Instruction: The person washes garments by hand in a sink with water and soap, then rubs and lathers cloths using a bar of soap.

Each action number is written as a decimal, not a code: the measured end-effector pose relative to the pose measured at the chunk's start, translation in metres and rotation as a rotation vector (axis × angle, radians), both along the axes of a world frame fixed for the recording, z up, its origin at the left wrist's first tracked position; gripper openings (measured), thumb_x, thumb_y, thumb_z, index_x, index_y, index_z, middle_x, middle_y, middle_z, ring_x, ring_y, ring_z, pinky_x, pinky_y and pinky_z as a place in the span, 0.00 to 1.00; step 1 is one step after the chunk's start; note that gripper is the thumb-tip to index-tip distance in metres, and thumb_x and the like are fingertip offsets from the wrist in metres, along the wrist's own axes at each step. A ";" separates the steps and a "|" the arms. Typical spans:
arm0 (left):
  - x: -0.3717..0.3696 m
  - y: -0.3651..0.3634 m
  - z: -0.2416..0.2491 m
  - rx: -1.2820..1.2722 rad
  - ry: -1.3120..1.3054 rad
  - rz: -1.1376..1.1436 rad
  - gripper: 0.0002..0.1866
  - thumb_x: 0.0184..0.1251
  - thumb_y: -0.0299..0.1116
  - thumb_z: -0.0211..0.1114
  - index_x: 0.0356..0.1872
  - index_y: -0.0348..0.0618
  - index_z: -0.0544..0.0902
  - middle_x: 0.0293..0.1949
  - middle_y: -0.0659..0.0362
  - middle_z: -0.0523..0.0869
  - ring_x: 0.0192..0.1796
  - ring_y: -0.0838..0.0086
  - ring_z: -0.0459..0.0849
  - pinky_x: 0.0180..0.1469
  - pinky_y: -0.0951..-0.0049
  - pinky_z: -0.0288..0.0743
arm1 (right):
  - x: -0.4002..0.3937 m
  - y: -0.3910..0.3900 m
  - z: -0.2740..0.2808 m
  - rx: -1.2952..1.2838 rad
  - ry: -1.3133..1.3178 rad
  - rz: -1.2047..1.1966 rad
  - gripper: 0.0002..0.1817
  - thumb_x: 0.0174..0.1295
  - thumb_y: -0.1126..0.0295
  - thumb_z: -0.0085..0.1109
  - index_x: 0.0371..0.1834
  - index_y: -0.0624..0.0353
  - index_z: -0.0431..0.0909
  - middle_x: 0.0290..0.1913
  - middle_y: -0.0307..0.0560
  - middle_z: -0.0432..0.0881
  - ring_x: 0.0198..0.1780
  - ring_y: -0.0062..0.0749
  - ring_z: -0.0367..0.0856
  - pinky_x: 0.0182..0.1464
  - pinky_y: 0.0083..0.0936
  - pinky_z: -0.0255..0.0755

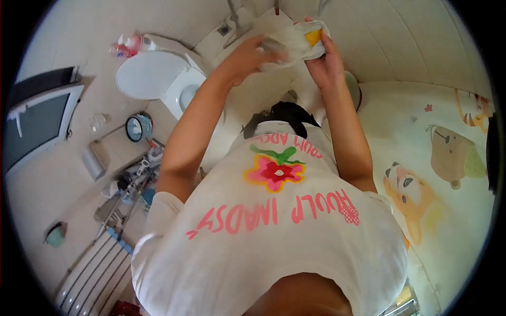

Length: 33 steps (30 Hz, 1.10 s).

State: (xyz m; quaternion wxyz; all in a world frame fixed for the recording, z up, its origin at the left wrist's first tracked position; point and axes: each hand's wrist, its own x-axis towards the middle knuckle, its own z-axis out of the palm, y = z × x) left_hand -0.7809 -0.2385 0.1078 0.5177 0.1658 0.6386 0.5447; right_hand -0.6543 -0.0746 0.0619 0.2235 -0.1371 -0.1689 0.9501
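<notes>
A thin, crumpled whitish thing with a yellow patch (313, 38), like a plastic bag or soft wrapper, is stretched between my two hands near the top of the view. My right hand (328, 62) grips its right end, with the thumb and fingers closed around it beside the yellow patch. My left hand (259, 57) is at its other end. Motion smears those fingers and the pale material around them, so their grip cannot be made out. Both arms reach forward over my white shirt (279, 221) with its flower print.
To the left stands a white toilet (182, 87) with its lid (150, 75) up. Pink bottles (132, 45) are beside it. Long-handled tools (134, 181) and a striped rack (97, 268) line the left side. A pale surface with animal pictures (411, 195) is on the right.
</notes>
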 end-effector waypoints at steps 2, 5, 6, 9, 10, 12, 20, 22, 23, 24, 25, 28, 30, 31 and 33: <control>-0.003 0.020 0.002 0.054 -0.153 0.153 0.24 0.62 0.41 0.69 0.55 0.39 0.78 0.46 0.57 0.82 0.46 0.73 0.81 0.44 0.72 0.76 | -0.004 0.006 0.002 0.147 -0.029 -0.055 0.22 0.73 0.69 0.47 0.68 0.64 0.64 0.67 0.52 0.72 0.67 0.40 0.71 0.70 0.35 0.65; -0.009 0.043 -0.023 0.150 -0.117 0.297 0.23 0.67 0.41 0.66 0.59 0.40 0.75 0.49 0.58 0.81 0.48 0.73 0.81 0.47 0.71 0.77 | -0.015 0.000 0.002 0.197 -0.194 -0.128 0.21 0.72 0.70 0.50 0.67 0.60 0.66 0.62 0.48 0.76 0.62 0.35 0.74 0.65 0.31 0.69; -0.008 0.051 -0.030 0.216 -0.072 0.310 0.23 0.69 0.41 0.65 0.60 0.42 0.73 0.51 0.58 0.81 0.49 0.73 0.81 0.48 0.71 0.78 | -0.018 -0.006 0.002 0.183 -0.268 -0.153 0.20 0.72 0.70 0.51 0.66 0.59 0.68 0.60 0.47 0.77 0.60 0.33 0.76 0.64 0.29 0.70; 0.006 0.080 -0.044 0.288 0.249 0.343 0.24 0.72 0.42 0.62 0.64 0.44 0.70 0.57 0.58 0.79 0.54 0.70 0.79 0.54 0.68 0.76 | -0.042 -0.013 0.006 0.547 -0.401 -0.255 0.19 0.72 0.68 0.52 0.65 0.53 0.71 0.55 0.42 0.79 0.55 0.26 0.77 0.59 0.24 0.71; 0.009 0.086 -0.046 0.282 0.381 0.353 0.25 0.72 0.42 0.61 0.65 0.44 0.69 0.58 0.58 0.78 0.56 0.70 0.78 0.56 0.67 0.75 | -0.050 -0.010 0.004 0.615 -0.422 -0.300 0.19 0.72 0.67 0.52 0.65 0.50 0.72 0.54 0.39 0.79 0.52 0.22 0.77 0.55 0.21 0.71; -0.003 0.092 -0.042 0.320 0.038 0.380 0.25 0.74 0.44 0.57 0.66 0.45 0.67 0.60 0.58 0.76 0.60 0.69 0.75 0.61 0.65 0.71 | -0.055 -0.030 0.005 0.843 -0.540 -0.292 0.19 0.73 0.63 0.51 0.64 0.54 0.72 0.64 0.46 0.74 0.65 0.32 0.69 0.62 0.25 0.65; -0.058 0.129 -0.041 0.300 -0.048 0.055 0.24 0.79 0.45 0.44 0.70 0.46 0.65 0.66 0.60 0.72 0.68 0.71 0.69 0.68 0.65 0.65 | -0.103 -0.010 0.007 0.974 -0.630 -0.426 0.21 0.75 0.64 0.46 0.68 0.54 0.70 0.69 0.50 0.72 0.70 0.38 0.68 0.67 0.28 0.63; -0.074 0.143 -0.041 0.427 -0.165 0.047 0.25 0.79 0.47 0.46 0.68 0.43 0.68 0.65 0.59 0.73 0.68 0.71 0.70 0.68 0.68 0.64 | -0.115 -0.018 0.015 1.133 -0.683 -0.547 0.22 0.75 0.62 0.42 0.69 0.54 0.69 0.66 0.49 0.74 0.64 0.36 0.74 0.64 0.27 0.66; -0.081 0.149 -0.041 0.488 -0.228 0.039 0.26 0.79 0.48 0.46 0.67 0.41 0.69 0.64 0.58 0.74 0.68 0.71 0.70 0.68 0.69 0.64 | -0.121 -0.022 0.020 1.209 -0.717 -0.612 0.22 0.75 0.61 0.40 0.69 0.54 0.69 0.65 0.49 0.76 0.61 0.35 0.76 0.63 0.27 0.67; -0.083 0.151 -0.040 0.494 -0.207 0.044 0.26 0.79 0.48 0.47 0.66 0.40 0.70 0.64 0.57 0.75 0.68 0.71 0.71 0.68 0.70 0.64 | -0.122 -0.015 0.017 1.038 -0.759 -0.483 0.23 0.75 0.62 0.40 0.69 0.55 0.68 0.65 0.48 0.76 0.60 0.35 0.77 0.64 0.27 0.67; -0.085 0.154 -0.031 0.501 -0.183 0.044 0.26 0.79 0.49 0.47 0.65 0.39 0.72 0.63 0.56 0.75 0.67 0.71 0.71 0.68 0.71 0.63 | -0.126 -0.007 0.014 0.863 -0.787 -0.362 0.23 0.75 0.63 0.40 0.69 0.56 0.68 0.64 0.47 0.76 0.59 0.35 0.77 0.64 0.26 0.66; -0.085 0.157 -0.021 0.438 -0.015 -0.045 0.25 0.79 0.46 0.48 0.65 0.38 0.73 0.65 0.54 0.75 0.67 0.70 0.72 0.68 0.72 0.63 | -0.147 0.014 0.006 0.870 -0.733 -0.675 0.24 0.75 0.61 0.39 0.70 0.58 0.67 0.59 0.46 0.78 0.48 0.29 0.76 0.49 0.22 0.70; -0.105 0.165 -0.021 0.403 0.030 -0.138 0.26 0.79 0.45 0.49 0.66 0.36 0.72 0.62 0.54 0.78 0.62 0.70 0.76 0.65 0.70 0.67 | -0.159 -0.008 0.022 0.946 -0.733 -0.813 0.25 0.72 0.68 0.38 0.70 0.63 0.66 0.66 0.54 0.73 0.66 0.38 0.72 0.69 0.29 0.60; -0.114 0.173 -0.020 0.415 -0.072 -0.094 0.26 0.78 0.45 0.49 0.66 0.36 0.72 0.62 0.54 0.78 0.61 0.70 0.77 0.64 0.69 0.68 | -0.165 -0.014 0.018 0.965 -0.752 -0.812 0.24 0.71 0.69 0.39 0.69 0.63 0.67 0.67 0.54 0.73 0.66 0.39 0.71 0.69 0.30 0.60; -0.126 0.177 -0.021 0.408 -0.279 -0.007 0.26 0.78 0.46 0.50 0.65 0.36 0.73 0.60 0.55 0.80 0.59 0.69 0.78 0.62 0.68 0.70 | -0.175 -0.015 0.013 0.961 -0.781 -0.830 0.23 0.72 0.68 0.39 0.67 0.64 0.70 0.66 0.52 0.73 0.66 0.40 0.72 0.69 0.32 0.60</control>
